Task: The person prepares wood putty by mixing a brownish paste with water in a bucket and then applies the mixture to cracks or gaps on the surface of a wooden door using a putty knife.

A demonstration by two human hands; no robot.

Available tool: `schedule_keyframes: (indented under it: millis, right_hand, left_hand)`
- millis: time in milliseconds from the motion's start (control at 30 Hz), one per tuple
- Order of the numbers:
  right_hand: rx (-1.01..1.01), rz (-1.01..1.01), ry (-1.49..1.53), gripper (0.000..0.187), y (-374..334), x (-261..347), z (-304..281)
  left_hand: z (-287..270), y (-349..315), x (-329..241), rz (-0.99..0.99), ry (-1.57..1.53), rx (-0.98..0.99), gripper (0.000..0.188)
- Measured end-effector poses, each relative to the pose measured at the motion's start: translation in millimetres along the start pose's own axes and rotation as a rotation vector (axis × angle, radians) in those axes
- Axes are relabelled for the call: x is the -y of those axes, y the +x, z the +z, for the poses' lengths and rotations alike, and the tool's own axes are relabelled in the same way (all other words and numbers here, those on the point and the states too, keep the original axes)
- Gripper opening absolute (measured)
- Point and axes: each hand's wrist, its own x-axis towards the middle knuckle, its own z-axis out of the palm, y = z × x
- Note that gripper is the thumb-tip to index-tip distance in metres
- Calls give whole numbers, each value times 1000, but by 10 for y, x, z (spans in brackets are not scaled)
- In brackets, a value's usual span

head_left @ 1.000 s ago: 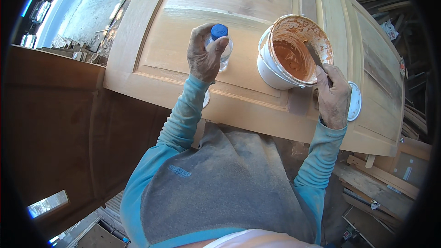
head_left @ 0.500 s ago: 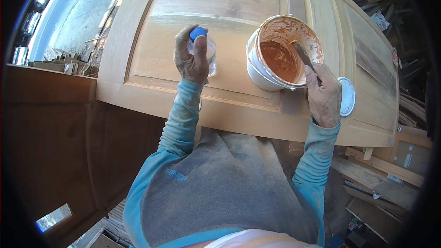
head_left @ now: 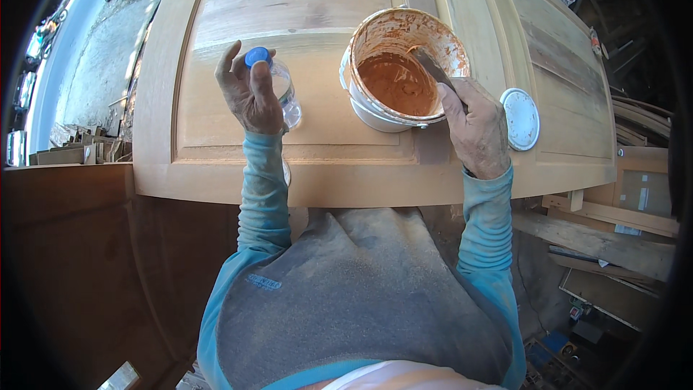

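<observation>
A white bucket (head_left: 375, 117) stands on the pale wooden door (head_left: 325, 186), with thick orange-brown paste (head_left: 397, 85) inside. My right hand (head_left: 478, 126) grips a flat, smeared stirring stick (head_left: 433, 70) at the bucket's near right rim. The stick's far end reaches into the bucket, over the paste. To the left, a clear plastic bottle (head_left: 287, 94) with a blue cap (head_left: 258, 56) stands upright on the door. My left hand (head_left: 253, 97) is right beside it, fingers apart and thumb raised in front of the cap. Whether any finger touches the bottle is hard to see.
A white round lid (head_left: 520, 119) lies on the door right of the bucket. Part of a small round object (head_left: 286, 173) shows beside my left forearm. Brown panels (head_left: 65, 238) stand at the left; timber boards (head_left: 599, 245) are stacked at the lower right.
My left hand's fingers have spread from around the bottle. My right hand still holds the stick in the bucket. The whole view has shifted, so the door's contents appear farther left.
</observation>
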Motion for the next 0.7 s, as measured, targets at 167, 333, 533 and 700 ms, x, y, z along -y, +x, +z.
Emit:
schedule_keyframes:
  millis: [167,333,533,700]
  right_hand:
    - [14,6,-5,23,6,13,6]
    - [6,21,28,26,-21,-30,34]
    - [28,116,80,24,-50,-80,69]
    - [34,158,166,24,-68,-153,94]
  left_hand:
    - [-22,26,70,56,184,9,33]
    - [-74,54,-2,105,353,146,26]
    - [-53,86,25,-22,240,93,27]
    - [-132,40,67,113,374,93,30]
